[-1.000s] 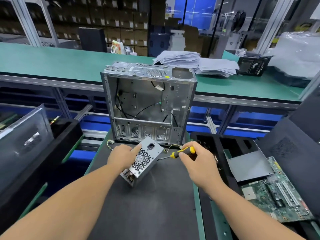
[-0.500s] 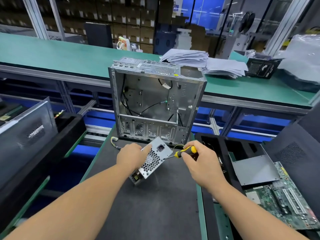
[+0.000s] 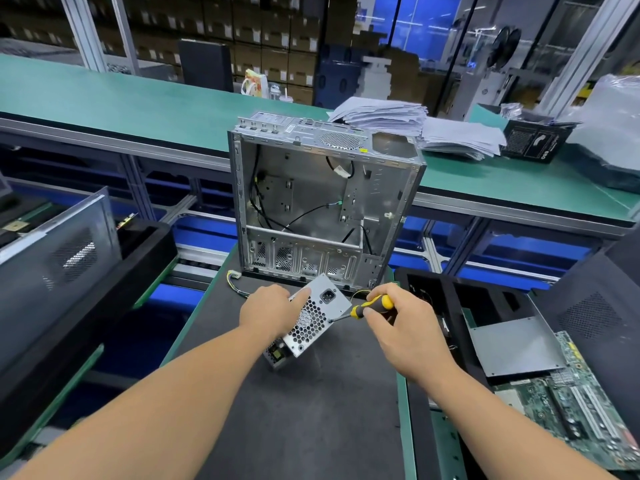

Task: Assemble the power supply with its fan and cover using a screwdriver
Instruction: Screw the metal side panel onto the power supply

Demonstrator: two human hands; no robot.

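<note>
head view: power supply (image 3: 313, 320), silver, perforated face up, is propped tilted on the dark mat (image 3: 304, 410) just in front of the open computer case (image 3: 322, 202), and is gripped at its left edge by the left hand (image 3: 268, 311) with fingers curled over it. screwdriver (image 3: 367, 308), yellow-and-black handle, is pinched by the right hand (image 3: 403, 329), tip set against the supply's right edge. a motherboard (image 3: 581, 410) is seen at right.
</note>
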